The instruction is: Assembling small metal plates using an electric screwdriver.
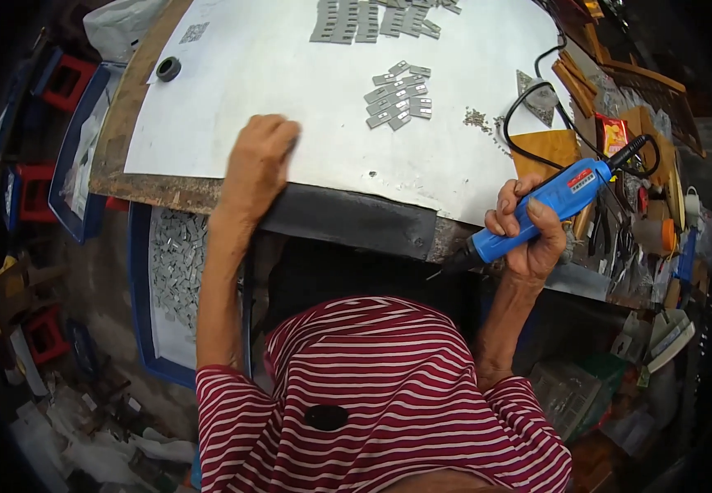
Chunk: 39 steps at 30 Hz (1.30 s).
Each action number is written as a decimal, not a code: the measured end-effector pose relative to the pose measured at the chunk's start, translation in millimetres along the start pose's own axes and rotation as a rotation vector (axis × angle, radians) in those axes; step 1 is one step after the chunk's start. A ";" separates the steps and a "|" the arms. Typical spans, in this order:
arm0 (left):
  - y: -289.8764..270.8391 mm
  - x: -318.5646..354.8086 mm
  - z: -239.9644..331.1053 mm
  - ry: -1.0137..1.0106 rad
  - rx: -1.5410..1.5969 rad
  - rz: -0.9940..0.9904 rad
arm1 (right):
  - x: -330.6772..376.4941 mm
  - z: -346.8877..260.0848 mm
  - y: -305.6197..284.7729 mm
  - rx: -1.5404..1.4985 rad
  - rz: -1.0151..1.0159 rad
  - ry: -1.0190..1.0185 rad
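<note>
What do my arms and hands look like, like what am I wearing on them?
Your left sleeve and right sleeve are maroon with thin white stripes, ending around the elbows. Below, your forearms are bare. Your left hand and right hand are ungloved.

Red stools (pixel 36 194) stand left — a red packet (pixel 612 131) lies right.

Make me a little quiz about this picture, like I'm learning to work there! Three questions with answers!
1. Which hand holds the blue power tool?
2. True or false: the blue tray with small grey pieces in it is left of the striped shirt.
3. Where is the black ring on the table? A) at the white sheet's left edge B) at its right edge C) beside the tool

Key: 1. The right hand. 2. True. 3. A.
</note>
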<state>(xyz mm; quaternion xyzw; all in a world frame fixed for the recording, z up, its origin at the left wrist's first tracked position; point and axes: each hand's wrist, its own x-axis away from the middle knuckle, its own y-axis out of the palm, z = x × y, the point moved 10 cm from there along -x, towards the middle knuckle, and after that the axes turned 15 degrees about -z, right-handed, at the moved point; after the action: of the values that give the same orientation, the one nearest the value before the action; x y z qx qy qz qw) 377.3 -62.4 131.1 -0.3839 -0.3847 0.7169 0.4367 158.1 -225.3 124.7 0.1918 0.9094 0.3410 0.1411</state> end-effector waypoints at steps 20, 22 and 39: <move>-59.5 -20.7 99.3 0.151 1.038 0.203 | -22.0 -99.0 -3.1 0.365 0.110 -0.480; -58.5 -23.7 117.8 0.248 1.136 0.160 | -19.1 -109.1 -5.1 0.388 0.154 -0.523; 81.9 -70.3 137.6 0.143 0.807 -0.222 | -21.3 -134.2 -37.0 0.649 0.263 -0.744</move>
<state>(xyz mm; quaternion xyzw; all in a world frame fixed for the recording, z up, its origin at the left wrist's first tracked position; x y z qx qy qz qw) 251.0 -183.4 129.9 -0.1872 -0.0806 0.7302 0.6521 115.6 -336.5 200.1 0.4468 0.8248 -0.0357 0.3446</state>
